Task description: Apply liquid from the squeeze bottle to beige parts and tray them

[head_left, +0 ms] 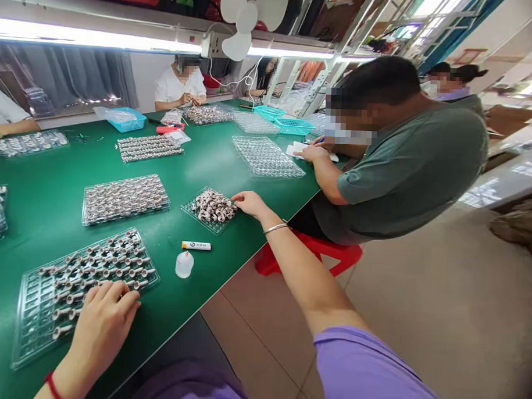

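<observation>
Purple sleeve closest to view, a right arm stretches over the green table to a small clear tray heaped with pale parts. Fingertips of the right hand come together at the heap's edge; from where I stand, I can't tell whether they pinch one. Bent over a larger tray, the left hand curls its fingers above slanting rows of pieces; any grip is hidden from me. A plastic cup and white tube lie between the trays. Nearby, a person in a green shirt leans over paper.
</observation>
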`<state>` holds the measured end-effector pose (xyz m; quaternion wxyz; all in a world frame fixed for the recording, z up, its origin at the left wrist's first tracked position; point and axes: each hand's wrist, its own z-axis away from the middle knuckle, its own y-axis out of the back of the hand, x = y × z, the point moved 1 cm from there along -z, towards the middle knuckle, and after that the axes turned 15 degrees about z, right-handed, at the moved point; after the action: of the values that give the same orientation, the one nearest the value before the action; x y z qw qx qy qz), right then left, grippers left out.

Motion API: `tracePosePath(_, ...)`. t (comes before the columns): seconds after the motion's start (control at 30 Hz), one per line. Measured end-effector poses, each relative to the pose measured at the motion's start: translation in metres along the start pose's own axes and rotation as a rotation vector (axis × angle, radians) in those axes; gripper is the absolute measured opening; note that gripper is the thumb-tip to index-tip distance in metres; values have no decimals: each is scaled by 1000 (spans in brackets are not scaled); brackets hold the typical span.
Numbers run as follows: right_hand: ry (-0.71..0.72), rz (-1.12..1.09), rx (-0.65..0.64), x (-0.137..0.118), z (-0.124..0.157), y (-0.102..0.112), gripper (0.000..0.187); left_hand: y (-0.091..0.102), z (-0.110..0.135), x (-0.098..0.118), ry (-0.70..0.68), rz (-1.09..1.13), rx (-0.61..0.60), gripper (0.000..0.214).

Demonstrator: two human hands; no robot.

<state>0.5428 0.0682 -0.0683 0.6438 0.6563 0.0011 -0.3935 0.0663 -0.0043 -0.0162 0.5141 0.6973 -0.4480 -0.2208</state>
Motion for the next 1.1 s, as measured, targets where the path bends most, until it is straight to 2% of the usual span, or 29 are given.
tracePosePath(0.3,-23,-200,-93,7,19,5,31,-4,-10,-11,56,-97,-15,28)
tracePosePath(0.47,-14,-318,-148,14,40,11,31,3,-15,-33,132,-100,-56,32)
tracePosePath(0.57,-19,-378,-171,20,54,18,29,10,-19,-36,185,-37,-5,29)
tracePosePath(0.63,-26,-421,-173,26,64,22,28,12,-22,-20,227,125,107,22)
tracePosePath(0.7,-30,-467,-164,33,76,24,27,10,-27,9,295,410,224,19)
tracePosePath(0.73,-30,-489,-158,36,83,25,26,4,-31,28,324,616,174,22)
tracePosePath(0.8,-29,-532,-143,41,98,26,23,-13,-43,66,465,1051,-56,24)
tracePosePath(0.83,-28,-553,-135,44,106,26,22,-25,-50,83,570,1283,-163,31)
tracePosePath(0.9,-25,-590,-120,49,123,26,24,-49,-67,109,850,1671,-238,51)
tracePosePath(0.93,-23,-607,-114,51,132,26,28,-60,-75,118,1016,1782,-211,56)
tracePosePath(0.97,-21,-622,-112,53,140,26,32,-69,-84,124,1076,1807,-200,60)
tracePosePath(1.03,-17,-647,-121,58,157,27,35,-83,-98,131,1141,1834,-172,67)
tracePosePath(1.1,-14,-666,-146,62,174,26,37,-91,-106,136,1138,1842,-156,70)
